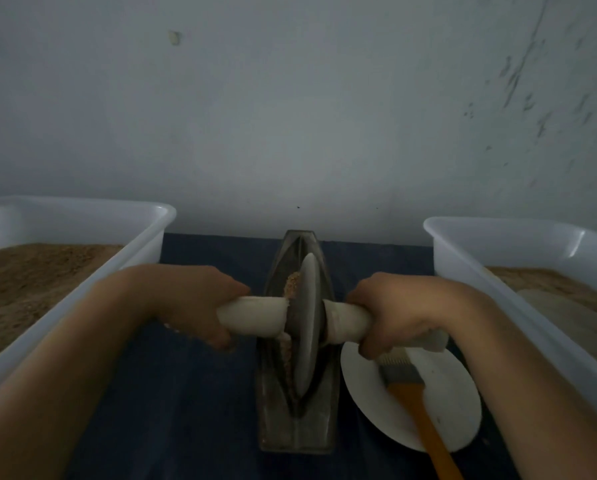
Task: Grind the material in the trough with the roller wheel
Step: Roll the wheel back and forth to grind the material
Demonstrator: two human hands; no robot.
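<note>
A dark metal boat-shaped trough (299,427) lies lengthwise on the dark blue cloth, in the middle of the view. The grey roller wheel (307,323) stands upright in its groove. A white-wrapped axle runs through the wheel. My left hand (200,303) grips the left handle (255,315). My right hand (390,313) grips the right handle (347,322). Brown granular material (292,284) clings along the wheel's left side in the groove.
A white tub (82,296) with brown powder stands at the left. Another white tub (470,271) with powder stands at the right. A white plate (366,386) with an orange-handled brush (425,424) lies right of the trough. A grey wall rises behind.
</note>
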